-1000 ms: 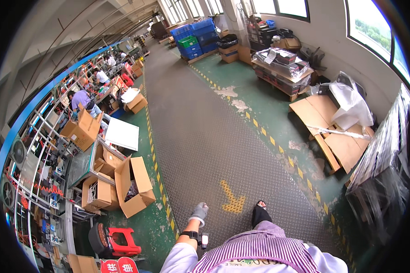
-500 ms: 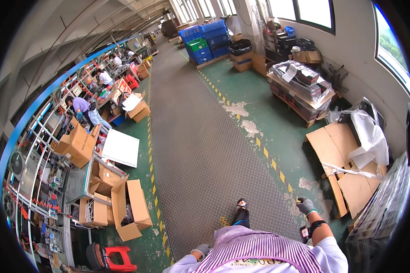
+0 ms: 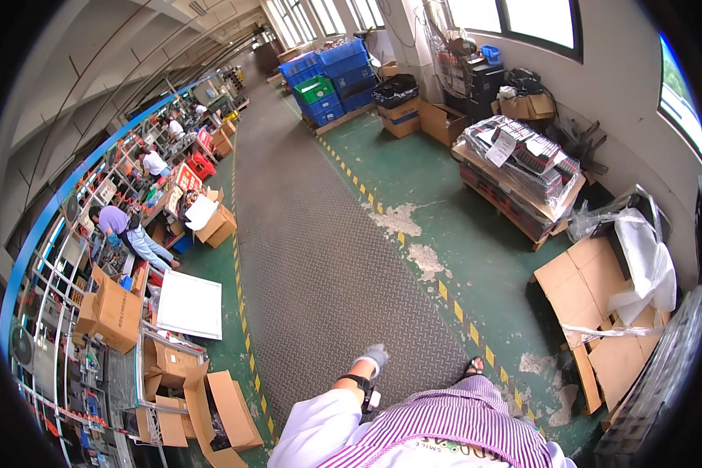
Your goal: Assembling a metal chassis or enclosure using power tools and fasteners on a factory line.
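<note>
My left hand (image 3: pixel 377 357), in a grey work glove, is swung forward over the dark ribbed walkway (image 3: pixel 304 257). Its fingers look bent, but they are too small and blurred to show whether they are open or closed, and no held object can be made out. A black band with a small device (image 3: pixel 365 390) is strapped at that wrist. My right hand is out of view, hidden beyond the purple-striped apron (image 3: pixel 452 425). One sandalled foot (image 3: pixel 474 366) shows ahead of the apron, near the walkway's right edge.
To the left, open cardboard boxes (image 3: pixel 234 409) and a white panel (image 3: pixel 189 304) border the walkway beside workbenches, where a person in purple (image 3: pixel 115 220) bends over. On the right stand a wrapped pallet load (image 3: pixel 515 168) and flattened cardboard (image 3: pixel 573 273). Blue crates (image 3: pixel 343 66) are stacked farther ahead.
I have moved forward along the walkway. My left hand has swung up and forward from beside the apron; my right hand has dropped out of view. The forward foot now shows farther right.
</note>
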### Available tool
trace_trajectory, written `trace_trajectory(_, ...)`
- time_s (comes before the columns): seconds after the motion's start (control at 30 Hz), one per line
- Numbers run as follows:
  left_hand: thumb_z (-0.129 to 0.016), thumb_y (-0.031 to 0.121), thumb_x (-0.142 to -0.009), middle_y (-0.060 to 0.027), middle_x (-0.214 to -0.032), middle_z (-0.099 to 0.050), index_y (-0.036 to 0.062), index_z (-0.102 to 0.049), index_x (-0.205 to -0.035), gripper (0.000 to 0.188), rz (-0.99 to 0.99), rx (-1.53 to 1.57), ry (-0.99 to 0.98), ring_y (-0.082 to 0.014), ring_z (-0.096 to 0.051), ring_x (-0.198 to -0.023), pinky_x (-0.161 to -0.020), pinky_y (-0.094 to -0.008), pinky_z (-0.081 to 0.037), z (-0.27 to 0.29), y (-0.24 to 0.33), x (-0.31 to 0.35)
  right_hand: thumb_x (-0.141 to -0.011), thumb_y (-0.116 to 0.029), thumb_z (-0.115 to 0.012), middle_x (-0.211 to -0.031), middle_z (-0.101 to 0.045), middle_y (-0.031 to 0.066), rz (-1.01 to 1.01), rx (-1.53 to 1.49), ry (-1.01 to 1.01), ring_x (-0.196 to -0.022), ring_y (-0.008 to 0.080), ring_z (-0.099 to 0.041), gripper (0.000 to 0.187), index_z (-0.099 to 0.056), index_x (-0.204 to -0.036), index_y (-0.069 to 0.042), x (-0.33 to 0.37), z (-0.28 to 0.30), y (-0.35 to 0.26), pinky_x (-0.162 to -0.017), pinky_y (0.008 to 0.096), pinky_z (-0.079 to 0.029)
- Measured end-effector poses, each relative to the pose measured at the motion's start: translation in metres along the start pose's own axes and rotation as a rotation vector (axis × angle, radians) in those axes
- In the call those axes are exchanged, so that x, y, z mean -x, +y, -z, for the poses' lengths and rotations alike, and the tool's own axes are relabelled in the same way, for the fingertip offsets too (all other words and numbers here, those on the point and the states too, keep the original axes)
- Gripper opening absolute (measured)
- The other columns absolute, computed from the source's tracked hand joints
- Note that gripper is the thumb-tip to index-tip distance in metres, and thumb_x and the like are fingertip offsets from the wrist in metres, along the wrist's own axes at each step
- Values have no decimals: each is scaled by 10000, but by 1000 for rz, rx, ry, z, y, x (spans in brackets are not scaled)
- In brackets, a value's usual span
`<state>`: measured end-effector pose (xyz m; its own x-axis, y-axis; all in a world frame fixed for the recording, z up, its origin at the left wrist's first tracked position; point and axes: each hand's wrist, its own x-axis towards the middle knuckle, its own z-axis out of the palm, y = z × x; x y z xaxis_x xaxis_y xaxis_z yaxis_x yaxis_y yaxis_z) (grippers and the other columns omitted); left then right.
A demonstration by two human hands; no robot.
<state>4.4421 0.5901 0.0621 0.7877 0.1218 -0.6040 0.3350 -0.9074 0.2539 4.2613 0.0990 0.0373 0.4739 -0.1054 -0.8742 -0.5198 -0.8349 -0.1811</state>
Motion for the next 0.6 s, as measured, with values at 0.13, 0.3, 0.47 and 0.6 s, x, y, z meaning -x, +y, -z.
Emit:
trace_trajectory(0.13, -496, 242, -789, -179, -964, -588, 40, -522, -1052, 332, -164, 269, 130, -311, -570, -888, -731, -390, -449, 39, 91, -91, -684, -406, -554, -1046, -580, 135, 33, 58, -11, -994, 280, -545, 444, -606, -1024, -125, -65, 67, -39, -851, 339, -421)
trace_trajectory(0.3, -491, 276, -769, -190, -1012, -572, 62, -541, -1055, 360, -385, -62, -221, -320, -548, -947, -787, -391, -428, 43, 145, -140, -674, -355, -569, -1040, -582, 140, 149, 137, 78, -986, 281, -548, 419, -612, -1010, -109, -158, 203, -89, -848, 338, -427)
trace_trajectory(0.47, -489, 311, -740, -188, -1018, -571, 66, -580, -999, 368, -126, -139, -345, -333, -537, -966, -797, -400, -421, 68, 141, -176, -703, -264, -538, -987, -587, 191, 273, 264, 371, -940, 323, -556, 346, -600, -958, -38, -227, 379, -168, -804, 368, -450)
trace_trajectory(0.6, -505, 309, -741, -170, -1097, -543, 92, -580, -1044, 380, 28, 7, -385, -310, -506, -1045, -842, -378, -415, 90, 153, -216, -721, -240, -503, -1106, -542, 148, 175, -9, 407, -994, 327, -524, 390, -547, -1071, -73, -252, 475, -245, -842, 400, -425)
